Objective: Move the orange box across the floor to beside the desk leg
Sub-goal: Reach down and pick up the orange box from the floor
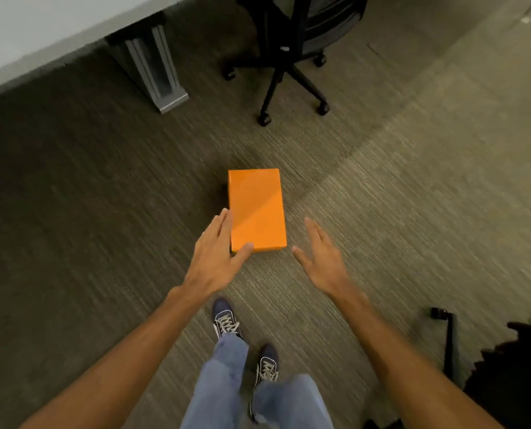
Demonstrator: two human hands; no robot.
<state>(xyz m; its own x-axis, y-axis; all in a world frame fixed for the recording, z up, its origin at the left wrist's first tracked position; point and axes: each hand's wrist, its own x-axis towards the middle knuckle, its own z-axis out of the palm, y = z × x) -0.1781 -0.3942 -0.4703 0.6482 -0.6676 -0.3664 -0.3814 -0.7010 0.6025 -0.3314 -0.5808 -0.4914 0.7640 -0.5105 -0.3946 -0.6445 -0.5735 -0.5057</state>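
Note:
An orange box (255, 209) lies flat on the carpet in the middle of the view, its long side pointing away from me. My left hand (217, 252) is open at the box's near left corner, fingers along its left side and thumb over the near edge. My right hand (319, 255) is open and hovers a little to the right of the box, apart from it. The grey desk leg (155, 69) stands farther away at the upper left, under the white desk top (26, 29).
A black office chair (292, 57) on castors stands beyond the box at the upper middle, right of the desk leg. Another dark chair base (449, 342) is at the lower right. My feet in blue sneakers (227, 320) are just behind the box.

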